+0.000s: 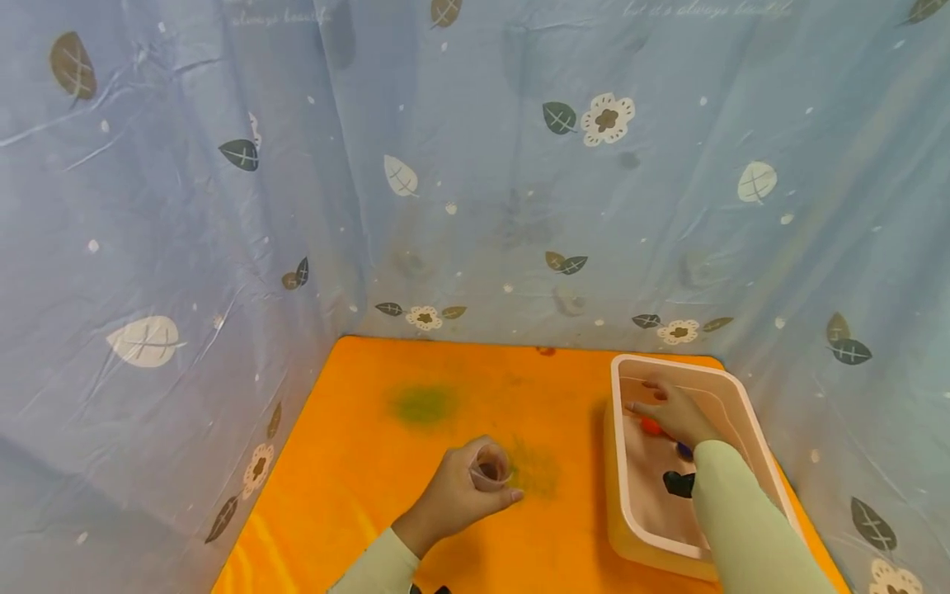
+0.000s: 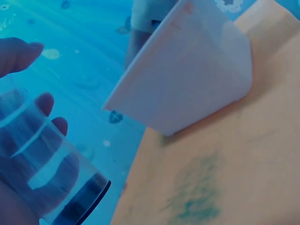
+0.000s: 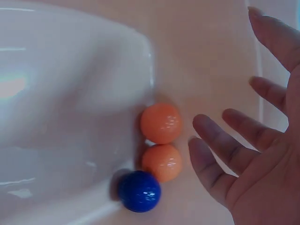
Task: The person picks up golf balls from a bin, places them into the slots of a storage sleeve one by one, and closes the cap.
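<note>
My left hand [image 1: 458,495] grips a clear cup [image 1: 491,467] above the orange mat, its mouth facing up towards the head camera. In the left wrist view the fingers show through the cup wall [image 2: 40,150]; its bottom end looks dark. My right hand [image 1: 679,415] is inside the pale bin [image 1: 622,462], fingers spread, holding nothing. Beside its fingertips in the right wrist view lie two orange balls [image 3: 161,123] and a blue ball [image 3: 139,191], grouped together at a bin wall. The blue ball [image 1: 684,450] is partly hidden by the right arm in the head view.
The bin stands at the right of the orange mat [image 1: 549,396], which carries green smudges. A black item [image 1: 677,483] shows beside the right sleeve, perhaps the wrist camera. Blue leaf-patterned curtains [image 1: 519,165] enclose the back and both sides.
</note>
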The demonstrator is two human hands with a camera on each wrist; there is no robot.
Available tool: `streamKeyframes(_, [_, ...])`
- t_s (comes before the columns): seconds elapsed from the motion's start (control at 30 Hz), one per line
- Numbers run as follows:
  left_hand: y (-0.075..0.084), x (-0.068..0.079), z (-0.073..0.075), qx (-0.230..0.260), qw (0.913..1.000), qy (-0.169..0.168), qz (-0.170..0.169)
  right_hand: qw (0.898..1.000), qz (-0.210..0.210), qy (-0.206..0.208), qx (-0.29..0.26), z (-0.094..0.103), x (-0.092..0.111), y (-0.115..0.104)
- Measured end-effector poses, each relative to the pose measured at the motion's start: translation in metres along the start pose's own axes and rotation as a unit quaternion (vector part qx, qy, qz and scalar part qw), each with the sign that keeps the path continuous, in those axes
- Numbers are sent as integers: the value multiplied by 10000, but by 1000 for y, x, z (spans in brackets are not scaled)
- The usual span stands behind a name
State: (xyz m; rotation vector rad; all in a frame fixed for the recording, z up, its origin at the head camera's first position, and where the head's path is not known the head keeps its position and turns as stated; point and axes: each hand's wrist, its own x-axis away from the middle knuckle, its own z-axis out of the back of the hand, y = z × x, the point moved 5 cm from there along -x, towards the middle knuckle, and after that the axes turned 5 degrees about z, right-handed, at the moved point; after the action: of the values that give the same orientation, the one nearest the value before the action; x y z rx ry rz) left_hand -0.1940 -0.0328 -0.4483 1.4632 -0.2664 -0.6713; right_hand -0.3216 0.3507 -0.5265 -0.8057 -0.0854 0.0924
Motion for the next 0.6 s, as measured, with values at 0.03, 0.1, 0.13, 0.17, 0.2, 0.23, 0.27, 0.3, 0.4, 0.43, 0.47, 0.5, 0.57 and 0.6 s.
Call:
streamKeyframes(0.03, [1,0,0,24,10000,-10,27,9999,-41,-69,-60,-2,-2,2])
streamKeyframes(0.1, [3,1,2,56,10000,-20,79,9993,-198,-241,-217,-8,-4,9])
streamKeyframes(0.13, [4,1,2,66,9999,-29,101,9987,-283,-325,-281,-10,-5,13])
streamKeyframes(0.17, [6,1,2,73,9999,-43,97,9980,-356,-422,-324,-12,-5,17])
streamKeyframes(0.2, [7,1,3,79,9999,-58,98,9972,-442,-483,-355,-14,-6,22])
streamKeyframes(0.23, [7,1,3,71,9999,-70,96,9966,-475,-559,-379,-17,-6,26])
streamKeyframes(0.27, [8,1,3,52,9999,-77,85,9958,-543,-621,-400,-19,-7,30])
streamKeyframes(0.3, [8,0,4,42,9999,-90,75,9958,-511,-660,-388,-21,-9,35])
streamKeyframes(0.4, [9,0,5,32,9999,-112,38,9969,-391,-669,-141,-24,-13,43])
streamKeyframes(0.43, [9,0,5,42,9999,-114,33,9975,-275,-656,54,-25,-14,44])
streamKeyframes(0.47, [9,0,5,64,9999,-110,44,9975,-193,-646,226,-25,-15,44])
streamKeyframes(0.5, [8,0,5,82,9999,-103,66,9971,-42,-620,449,-26,-16,43])
streamKeyframes(0.57, [7,1,6,90,9999,-74,99,9949,142,-528,852,-27,-16,41])
streamKeyframes(0.6, [6,2,6,95,9998,-51,140,9944,190,-513,908,-28,-15,40])
